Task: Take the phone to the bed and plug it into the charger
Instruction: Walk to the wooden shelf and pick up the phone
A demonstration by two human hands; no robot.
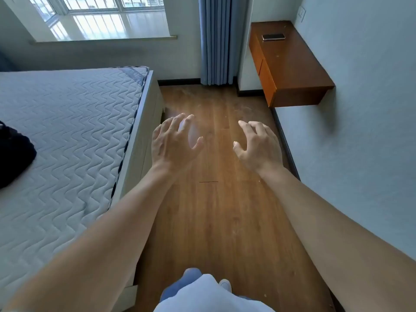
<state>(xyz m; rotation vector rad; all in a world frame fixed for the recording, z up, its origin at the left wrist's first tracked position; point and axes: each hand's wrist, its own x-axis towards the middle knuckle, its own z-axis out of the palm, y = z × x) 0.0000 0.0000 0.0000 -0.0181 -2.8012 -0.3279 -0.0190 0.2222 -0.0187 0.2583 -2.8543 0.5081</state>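
Bed (67, 122) fills the left half of the frame, bare quilted mattress, a dark cloth item (13, 154) at its left edge; no charger or cable visible anywhere on it, so its location can't be told from here. Floor (225, 221) runs up the centre as a clear lane to the curtain (216, 41) at top centre. Wall-mounted wooden surface (290, 61) sits upper right, and the phone (273, 37) lies flat on its far end, close to the back edge, well apart from both hands. Left hand (173, 145) and right hand (258, 147) are both held out mid-frame over the floor, fingers spread and loosely curled, holding nothing. Step in hand, as I read it: walk up and pick up the phone; nothing done yet. To do it well: close the gap along the floor lane first, don't reach from here. Right hand is on the nearer side, so use it. Phone lies flat on a hard top, so pinch across the long edges, or slide it toward the front lip to get fingertips under. Secure the grip before turning left to the bed, then look for the charger.
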